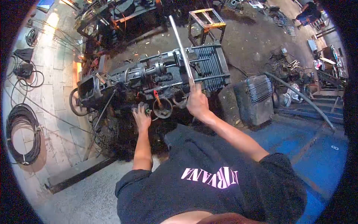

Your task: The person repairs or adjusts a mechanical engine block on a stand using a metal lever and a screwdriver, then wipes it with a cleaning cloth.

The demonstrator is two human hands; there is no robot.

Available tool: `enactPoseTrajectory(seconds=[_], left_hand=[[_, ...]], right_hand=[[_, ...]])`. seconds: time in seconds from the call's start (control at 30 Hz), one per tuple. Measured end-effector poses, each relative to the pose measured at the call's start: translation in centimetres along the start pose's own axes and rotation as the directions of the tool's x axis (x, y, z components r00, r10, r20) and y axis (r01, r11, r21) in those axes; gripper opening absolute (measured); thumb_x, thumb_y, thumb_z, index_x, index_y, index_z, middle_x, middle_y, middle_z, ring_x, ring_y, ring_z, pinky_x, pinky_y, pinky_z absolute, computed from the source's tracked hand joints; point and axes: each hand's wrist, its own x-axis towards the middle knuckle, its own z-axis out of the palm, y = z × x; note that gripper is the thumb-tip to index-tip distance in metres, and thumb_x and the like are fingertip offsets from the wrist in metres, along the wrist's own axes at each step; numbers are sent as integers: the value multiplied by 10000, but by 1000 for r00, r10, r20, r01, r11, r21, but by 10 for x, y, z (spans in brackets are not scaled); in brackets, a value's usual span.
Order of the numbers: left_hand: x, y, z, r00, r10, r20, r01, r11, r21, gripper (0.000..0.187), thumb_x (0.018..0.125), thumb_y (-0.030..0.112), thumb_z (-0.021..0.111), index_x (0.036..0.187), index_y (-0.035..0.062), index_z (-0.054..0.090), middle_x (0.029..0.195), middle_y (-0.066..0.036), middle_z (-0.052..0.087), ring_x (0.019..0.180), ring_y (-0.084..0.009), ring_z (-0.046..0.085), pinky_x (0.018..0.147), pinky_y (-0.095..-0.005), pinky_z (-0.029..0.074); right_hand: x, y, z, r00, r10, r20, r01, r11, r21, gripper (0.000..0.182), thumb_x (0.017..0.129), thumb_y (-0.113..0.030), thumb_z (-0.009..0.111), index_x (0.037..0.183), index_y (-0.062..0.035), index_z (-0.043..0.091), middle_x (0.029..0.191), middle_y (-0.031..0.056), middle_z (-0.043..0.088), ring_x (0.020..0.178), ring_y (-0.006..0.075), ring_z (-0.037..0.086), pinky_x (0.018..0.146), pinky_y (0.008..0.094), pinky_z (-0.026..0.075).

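Observation:
My right hand (197, 101) is closed around the lower end of a long bare metal rod (179, 43). The rod slants up and away across a greasy machine (151, 71) with a horizontal shaft. My left hand (141, 116) rests at the machine's near side, fingers apart, beside a small green-ended piece (148, 111); what lies under the fingertips is dark and hard to make out. Between my hands sits a round metal dish (163, 113). A brush-like tool with a red and orange handle (157, 96) leans in it.
A ribbed grey motor housing (257, 99) stands to the right, by a blue floor (287, 145). Coiled black cable (24, 130) lies on the left tiles. Beyond the machine is a metal stand (207, 20). Scrap metal (289, 67) and another person (308, 15) are at far right.

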Motion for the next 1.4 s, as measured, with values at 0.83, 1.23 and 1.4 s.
enactPoseTrajectory(seconds=[0.83, 1.23, 1.4], left_hand=[[6, -20, 7, 998, 6, 55, 2, 989, -145, 596, 807, 450, 664, 1271, 91, 562, 1456, -160, 385, 1320, -482, 290, 1115, -522, 241], [5, -21, -10, 973, 7, 232, 33, 985, -169, 676, 841, 516, 590, 1383, 132, 462, 1529, -130, 260, 1380, -473, 180, 1124, -556, 195], [5, -24, -13, 970, 46, 237, -9, 988, -156, 684, 842, 519, 583, 1396, 140, 448, 1537, -125, 243, 1386, -470, 176, 1130, -545, 192]], right_hand=[[-2, 3, 12, 938, -40, -345, 76, 993, 92, 622, 869, -101, 506, 1449, -188, 298, 979, 237, 599, 782, 457, 609, 670, 557, 489], [-6, -12, 6, 916, 174, -361, -175, 984, 29, 397, 869, -233, 576, 1242, -113, 509, 866, 250, 656, 788, 451, 636, 709, 561, 494], [-8, -12, 7, 891, 176, -418, -174, 984, 43, 336, 873, -245, 576, 1178, -105, 554, 867, 238, 657, 802, 437, 637, 719, 533, 494]])
